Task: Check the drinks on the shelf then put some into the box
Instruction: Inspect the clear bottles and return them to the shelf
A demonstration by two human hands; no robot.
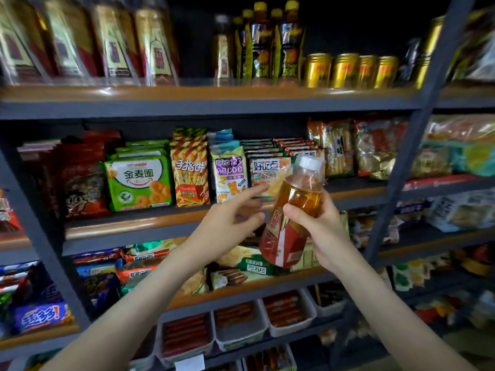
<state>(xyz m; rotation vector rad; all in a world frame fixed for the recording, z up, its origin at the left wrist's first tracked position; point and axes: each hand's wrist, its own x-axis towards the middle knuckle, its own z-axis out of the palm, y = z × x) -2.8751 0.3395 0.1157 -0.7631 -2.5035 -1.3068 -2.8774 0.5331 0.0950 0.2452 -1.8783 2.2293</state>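
My right hand grips a clear tea bottle with amber liquid, a white cap and a red label, held tilted in front of the middle shelf. My left hand hovers just left of the bottle, fingers loosely spread and holding nothing; I cannot tell whether its fingertips touch the bottle. On the top shelf stand more drinks: matching red-labelled bottles at the left, dark bottles with yellow caps in the middle, and gold cans at the right. No box is in view.
Snack packets fill the middle shelf behind my hands. Lower shelves hold biscuit packs and white trays of sausages. A dark metal upright separates this rack from another rack of snacks on the right.
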